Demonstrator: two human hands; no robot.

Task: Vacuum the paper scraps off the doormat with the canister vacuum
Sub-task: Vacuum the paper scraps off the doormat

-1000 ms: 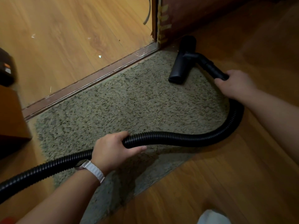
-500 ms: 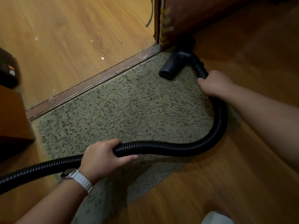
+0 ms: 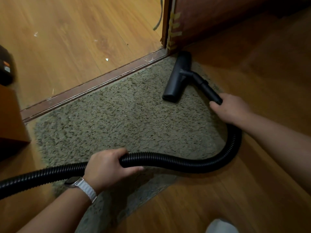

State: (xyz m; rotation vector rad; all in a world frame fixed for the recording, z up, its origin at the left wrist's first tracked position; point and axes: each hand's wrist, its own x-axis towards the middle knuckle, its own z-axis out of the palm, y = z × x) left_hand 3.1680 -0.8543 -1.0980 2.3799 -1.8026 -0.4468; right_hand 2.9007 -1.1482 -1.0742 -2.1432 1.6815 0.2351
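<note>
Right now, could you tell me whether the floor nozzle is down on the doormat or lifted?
Down: the floor nozzle lies flat on the far corner of the doormat, with no gap visible beneath it.

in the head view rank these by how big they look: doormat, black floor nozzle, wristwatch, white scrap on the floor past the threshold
1. doormat
2. floor nozzle
3. wristwatch, which is nearer the camera, so it looks bigger than it is
4. white scrap, just a speck

Both hands grip the hose (image 3: pixel 168 161) — nozzle (image 3: pixel 178 78) on doormat (image 3: pixel 117 118).
</note>
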